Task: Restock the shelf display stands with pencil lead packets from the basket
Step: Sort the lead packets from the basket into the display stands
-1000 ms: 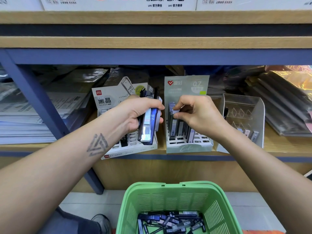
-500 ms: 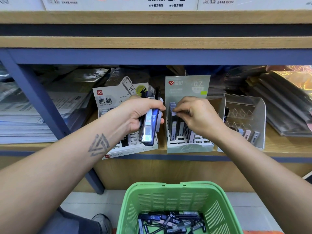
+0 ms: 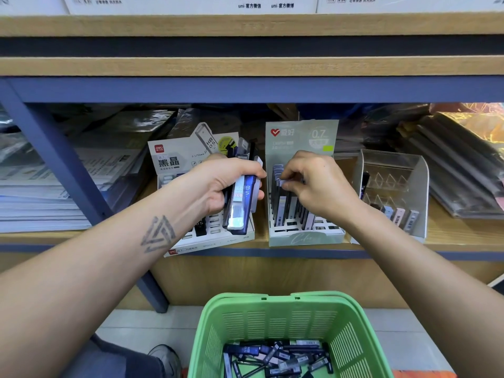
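Mid-restock: my left hand [image 3: 226,186] clamps a spare bundle of lead packets [image 3: 241,199]; my right hand [image 3: 313,184] pinches one packet [image 3: 285,184] into the green 0.7 stand [image 3: 302,238]. Next: seat it, draw another; basket [image 3: 275,317] below holds more

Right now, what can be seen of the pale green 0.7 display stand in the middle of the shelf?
The 0.7 display stand looks like pale green card: a tall back panel with a red heart logo and a slotted white tray in front. It stands upright on the wooden shelf, between two other stands. Dark lead packets fill its left slots; the front slots show empty. The right hand pinches a packet top inside it.
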Tool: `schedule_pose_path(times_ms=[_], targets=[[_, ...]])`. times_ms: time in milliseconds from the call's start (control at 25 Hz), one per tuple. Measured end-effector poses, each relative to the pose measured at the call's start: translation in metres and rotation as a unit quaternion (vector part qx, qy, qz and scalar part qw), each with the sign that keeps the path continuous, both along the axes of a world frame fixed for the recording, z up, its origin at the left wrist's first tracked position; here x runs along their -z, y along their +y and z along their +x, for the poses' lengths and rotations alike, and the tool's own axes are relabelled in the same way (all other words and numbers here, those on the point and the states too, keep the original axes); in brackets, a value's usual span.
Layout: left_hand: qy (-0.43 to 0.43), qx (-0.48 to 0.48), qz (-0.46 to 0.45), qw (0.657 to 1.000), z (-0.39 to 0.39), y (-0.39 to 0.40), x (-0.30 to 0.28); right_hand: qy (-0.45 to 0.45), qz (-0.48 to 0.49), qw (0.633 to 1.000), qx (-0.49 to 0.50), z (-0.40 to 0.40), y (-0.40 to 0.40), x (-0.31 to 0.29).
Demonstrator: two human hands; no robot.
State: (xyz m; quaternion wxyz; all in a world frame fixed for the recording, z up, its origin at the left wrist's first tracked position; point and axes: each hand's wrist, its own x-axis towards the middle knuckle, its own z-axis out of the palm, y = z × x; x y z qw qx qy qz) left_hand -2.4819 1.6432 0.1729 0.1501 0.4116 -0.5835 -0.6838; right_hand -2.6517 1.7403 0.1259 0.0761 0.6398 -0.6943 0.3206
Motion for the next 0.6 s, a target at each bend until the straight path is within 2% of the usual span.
schedule_pose_path(times_ms=[320,480,600], targets=[[0.004,-0.004,-0.002,1.0,0.0005,-0.0022,0.0015,0.116,-0.002,0.993,0.012,0.0012,0.0015,0.0038],[0.004,-0.003,0.005,1.0,0.0002,-0.0031,0.0037,0.086,0.005,0.996,0.023,-0.0001,0.003,0.0017],[0.01,-0.009,0.009,1.0,0.0011,-0.0035,0.0057,0.015,-0.042,0.997,0.071,-0.0007,0.0078,-0.0059]])
